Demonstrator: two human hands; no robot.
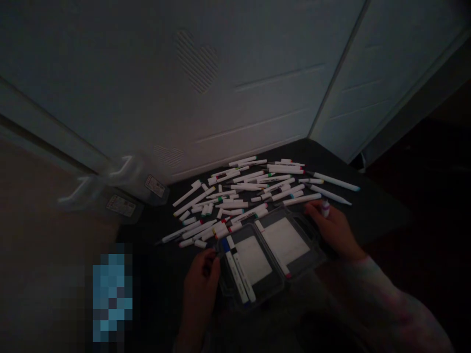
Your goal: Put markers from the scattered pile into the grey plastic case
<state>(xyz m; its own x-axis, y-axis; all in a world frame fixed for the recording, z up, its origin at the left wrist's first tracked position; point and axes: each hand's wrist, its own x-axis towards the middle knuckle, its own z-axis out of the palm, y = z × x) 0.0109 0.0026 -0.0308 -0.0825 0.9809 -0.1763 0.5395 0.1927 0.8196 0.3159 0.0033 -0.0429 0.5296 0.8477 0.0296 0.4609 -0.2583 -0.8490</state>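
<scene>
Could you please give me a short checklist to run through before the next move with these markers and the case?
1. Clear case open: ok, both halves lie spread.
2. Left hand gripping firmly: cannot tell; it is at the case's left edge.
3. Right hand free: not ok, it holds a purple-banded marker.
4. Blue-capped marker and black-banded marker side by side in the left half: ok.
5. Loose markers gathered: not ok, many lie scattered on the dark table.

White markers (250,187), ends red, green or blue, beyond the clear case (267,284); dark counter (382,211) beneath it; striped heart (197,63) behind it.
</scene>
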